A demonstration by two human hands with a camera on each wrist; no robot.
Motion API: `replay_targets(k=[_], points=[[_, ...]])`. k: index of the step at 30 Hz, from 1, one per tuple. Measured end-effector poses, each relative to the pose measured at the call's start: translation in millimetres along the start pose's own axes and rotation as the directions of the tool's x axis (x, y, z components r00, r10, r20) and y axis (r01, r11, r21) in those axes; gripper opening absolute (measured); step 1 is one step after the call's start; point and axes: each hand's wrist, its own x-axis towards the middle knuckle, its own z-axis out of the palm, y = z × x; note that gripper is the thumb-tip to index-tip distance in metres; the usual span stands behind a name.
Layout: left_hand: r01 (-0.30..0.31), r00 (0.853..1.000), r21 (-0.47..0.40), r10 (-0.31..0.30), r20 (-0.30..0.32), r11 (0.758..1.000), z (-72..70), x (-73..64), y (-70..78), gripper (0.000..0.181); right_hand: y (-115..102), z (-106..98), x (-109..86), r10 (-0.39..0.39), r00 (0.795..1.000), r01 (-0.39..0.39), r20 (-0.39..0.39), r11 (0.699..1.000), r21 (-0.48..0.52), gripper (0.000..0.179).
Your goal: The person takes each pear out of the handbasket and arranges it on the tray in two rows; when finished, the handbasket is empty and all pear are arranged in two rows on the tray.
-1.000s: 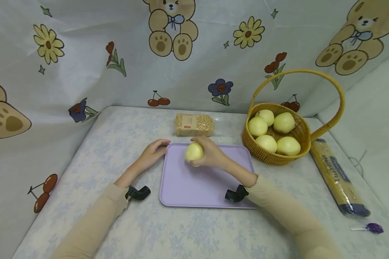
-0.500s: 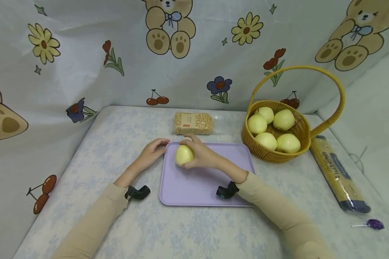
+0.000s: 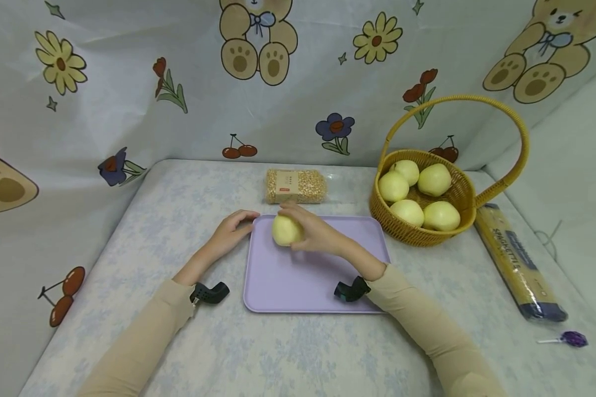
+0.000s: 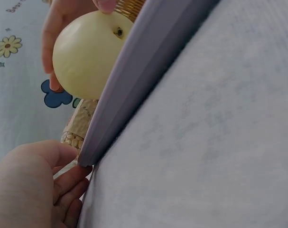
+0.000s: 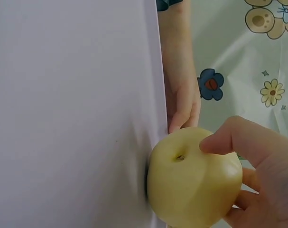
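Note:
At the tray's far left corner, the left hand has its thumb and fingers about the rim of the lilac tray, a pinch seen closely in the left wrist view. A round pale-yellow pear is over the far left part of this tray. Around it curls the right hand, its thumb on the near side and fingers on the far side. In the right wrist view the pear looks set against the tray surface, with the thumb touching it near the hollow.
A wicker basket with a tall handle holds several more pears at the back right. Behind the tray lies a bag of yellow grains. To the right are a spaghetti pack and a purple lollipop.
The right hand has carried the pear leftward across the tray, then slightly back to the right and rearward. The left hand has stayed at the tray corner.

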Motion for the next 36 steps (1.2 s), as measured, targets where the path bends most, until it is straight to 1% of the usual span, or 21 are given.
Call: replay_targets(k=[3, 10, 14, 17, 21, 23, 25, 27, 30, 33, 36], points=[[-0.002, 1.0, -0.003, 0.002, -0.001, 1.0, 0.4, 0.0, 1.1, 0.033, 1.6, 0.2, -1.4, -0.011, 1.0, 0.011, 0.013, 1.0, 0.02, 0.076], [-0.008, 1.0, -0.004, 0.008, 0.002, 1.0, 2.0, 0.5, 2.9, 0.033, 3.5, 0.7, -4.9, -0.058, 0.998, 0.058, 0.007, 0.998, 0.037, 0.074], [-0.011, 1.0, 0.004, 0.011, 0.0, 1.0, 3.4, 1.1, 2.3, 0.033, 3.4, -0.5, -5.7, -0.053, 0.999, 0.052, 0.014, 0.998, 0.034, 0.073], [-0.008, 1.0, 0.012, 0.008, 0.001, 1.0, 4.8, 2.1, -0.5, 0.033, 0.7, -4.8, -7.9, -0.032, 0.999, 0.031, 0.015, 0.999, 0.038, 0.071], [-0.01, 1.0, 0.014, 0.01, -0.019, 1.0, 9.1, 7.7, -19.7, 0.033, -1.7, -18.1, -14.4, -0.012, 1.0, 0.012, -0.025, 1.0, 0.028, 0.065], [-0.011, 0.999, 0.019, 0.012, -0.03, 1.0, 10.8, 10.3, -29.6, 0.033, -0.4, -28.9, -20.6, -0.002, 0.998, 0.002, -0.07, 1.0, 0.009, 0.063], [-0.014, 0.999, 0.03, 0.015, -0.033, 0.999, 11.3, 11.9, -36.9, 0.033, 3.2, -42.4, -28.6, 0.015, 0.993, -0.012, -0.119, 1.0, 0.022, 0.06], [-0.013, 0.999, 0.033, 0.014, -0.03, 0.999, 10.5, 12.0, -38.8, 0.032, 8.0, -57.6, -39.1, 0.044, 0.983, -0.042, -0.181, 0.999, 0.013, 0.059], [-0.021, 0.999, 0.038, 0.022, -0.023, 0.999, 9.1, 11.8, -40.1, 0.032, 17.3, -80.4, -55.6, 0.095, 0.959, -0.09, -0.267, 0.995, 0.032, 0.056], [-0.022, 1.0, 0.039, 0.023, -0.021, 0.999, 7.6, 11.1, -40.1, 0.032, 29.1, -100.1, -70.2, 0.145, 0.926, -0.143, -0.348, 0.989, 0.031, 0.053], [-0.012, 1.0, 0.036, 0.013, -0.022, 0.999, 7.7, 10.8, -40.1, 0.032, 44.4, -117.4, -81.1, 0.202, 0.888, -0.198, -0.414, 0.979, 0.053, 0.051]])
